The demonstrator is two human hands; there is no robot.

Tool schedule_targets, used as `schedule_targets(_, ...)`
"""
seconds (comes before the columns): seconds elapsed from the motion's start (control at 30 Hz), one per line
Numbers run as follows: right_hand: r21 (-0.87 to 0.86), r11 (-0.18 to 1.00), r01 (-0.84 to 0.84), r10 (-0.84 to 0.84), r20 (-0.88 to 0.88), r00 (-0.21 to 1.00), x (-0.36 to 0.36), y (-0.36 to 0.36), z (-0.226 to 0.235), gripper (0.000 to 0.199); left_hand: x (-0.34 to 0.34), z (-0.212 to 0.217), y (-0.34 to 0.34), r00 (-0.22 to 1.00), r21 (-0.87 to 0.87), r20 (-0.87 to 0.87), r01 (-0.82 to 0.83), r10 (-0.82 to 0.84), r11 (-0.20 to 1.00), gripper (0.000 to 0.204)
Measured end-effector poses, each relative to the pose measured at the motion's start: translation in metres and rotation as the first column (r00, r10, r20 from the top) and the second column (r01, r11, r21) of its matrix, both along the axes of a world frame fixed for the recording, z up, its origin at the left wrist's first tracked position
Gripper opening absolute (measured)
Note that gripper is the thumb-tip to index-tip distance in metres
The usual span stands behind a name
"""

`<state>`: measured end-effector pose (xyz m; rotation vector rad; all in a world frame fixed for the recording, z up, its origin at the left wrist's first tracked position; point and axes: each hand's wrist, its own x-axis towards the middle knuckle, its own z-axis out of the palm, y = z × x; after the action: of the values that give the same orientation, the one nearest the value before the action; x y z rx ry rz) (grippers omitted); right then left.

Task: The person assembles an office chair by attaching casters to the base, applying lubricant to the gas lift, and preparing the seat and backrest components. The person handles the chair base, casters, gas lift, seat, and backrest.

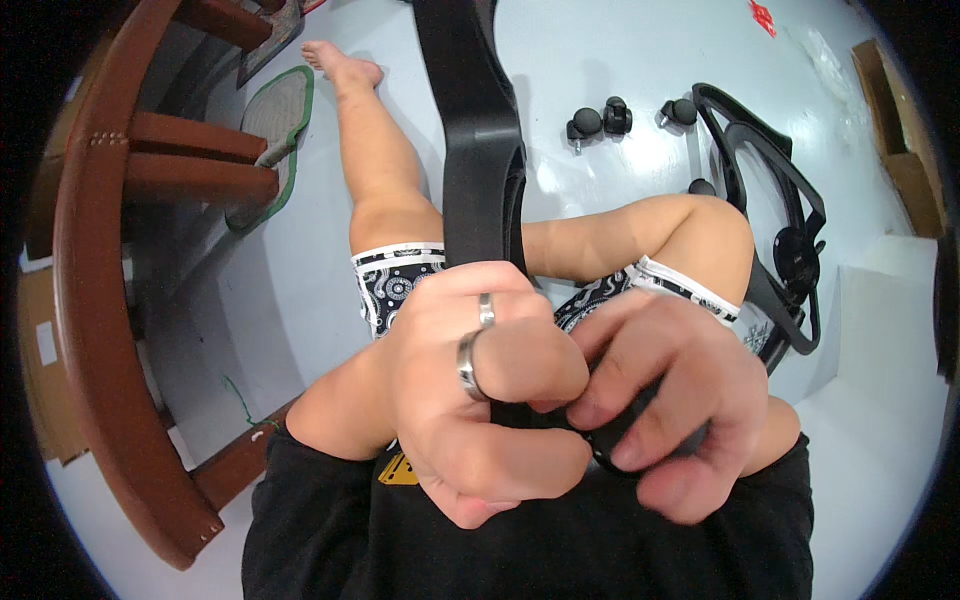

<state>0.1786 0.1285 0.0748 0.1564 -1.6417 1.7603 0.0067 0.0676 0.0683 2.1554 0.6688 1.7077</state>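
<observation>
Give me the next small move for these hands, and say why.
Probably loosen the right hand slightly while the left hand steadies the black bar: the two hands crowd together, hiding the bar's near end and whether the dark part meets it.

Left: brown furniture frame (92, 260), crossbars (200, 178) partly hiding a grey, green-edged mat (284, 112), cardboard box (42, 370) beyond. Upper right: red scrap (763, 18), clear plastic (822, 58) near it, then brown cardboard (893, 130).

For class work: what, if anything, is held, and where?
Left hand: long black bar, by its near end. Right hand: dark rounded piece, mostly hidden; hold unclear.
</observation>
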Motion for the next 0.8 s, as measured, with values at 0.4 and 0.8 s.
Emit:
schedule_targets(0.4, 0.027, 0.941, 0.338, -0.334, 0.249, 0.909, 0.002, -0.029, 0.01, 0.012, 0.006, 0.002, 0.01, 0.991, 0.035, -0.067, 0.118, -0.115, 0.992, 0.028)
schedule_targets(0.8, -0.075, 0.858, 0.508, -0.508, 0.024, 0.861, -0.001, -0.043, 0.0, 0.008, 0.004, 0.014, 0.012, 0.973, 0.076, -0.187, 0.149, -0.133, 0.986, 0.036)
